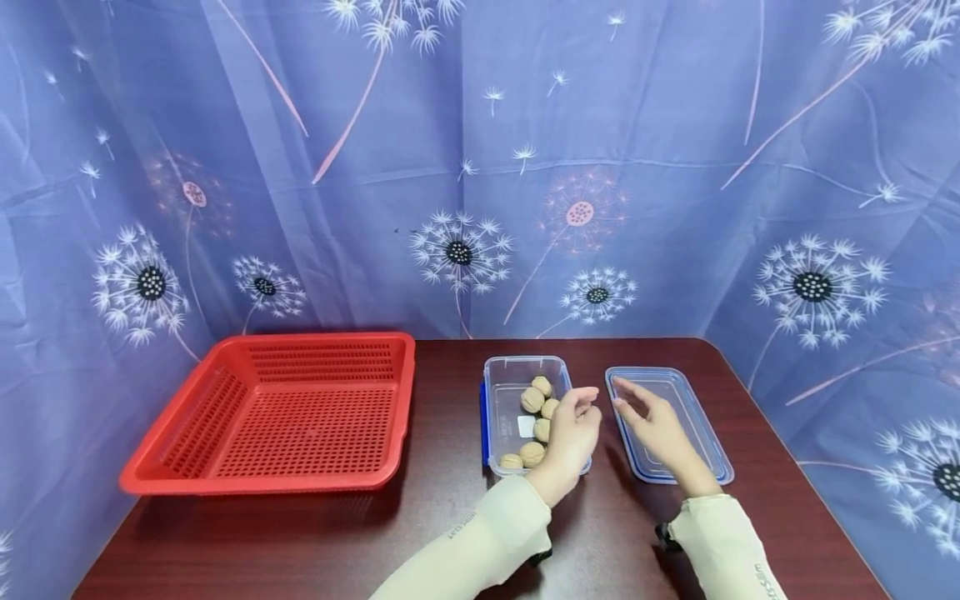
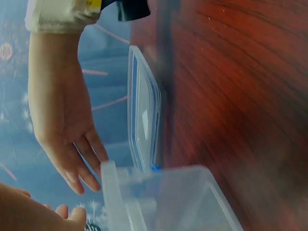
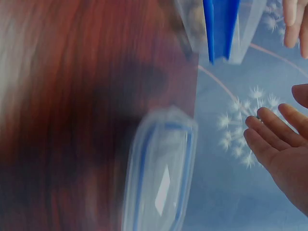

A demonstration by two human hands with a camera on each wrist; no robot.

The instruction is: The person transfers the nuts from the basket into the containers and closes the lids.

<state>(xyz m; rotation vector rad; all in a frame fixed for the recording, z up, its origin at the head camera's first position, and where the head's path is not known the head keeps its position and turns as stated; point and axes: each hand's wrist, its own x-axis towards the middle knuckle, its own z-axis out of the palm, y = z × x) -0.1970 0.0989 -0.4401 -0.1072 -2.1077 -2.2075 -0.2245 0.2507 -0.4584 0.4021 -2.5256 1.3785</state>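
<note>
A clear plastic container (image 1: pixel 512 398) with a blue side flap (image 1: pixel 485 425) holds several walnuts (image 1: pixel 532 400), mostly along its right side. My left hand (image 1: pixel 572 437) hovers at the container's right edge, fingers loosely bent, nothing seen in them. It hides part of the container and perhaps some walnuts. To its right, my right hand (image 1: pixel 660 429) hangs above a clear rectangular lid (image 1: pixel 678 392) with a blue seal. The right wrist view shows the fingers of the right hand (image 3: pixel 284 139) spread and relaxed, apart from the lid (image 3: pixel 161 178) and holding nothing.
A large red plastic basket (image 1: pixel 400 400) with a perforated bottom stands at the left of the dark wooden table (image 1: pixel 450 533). A blue dandelion-print curtain (image 1: pixel 525 275) hangs behind the table and along its sides.
</note>
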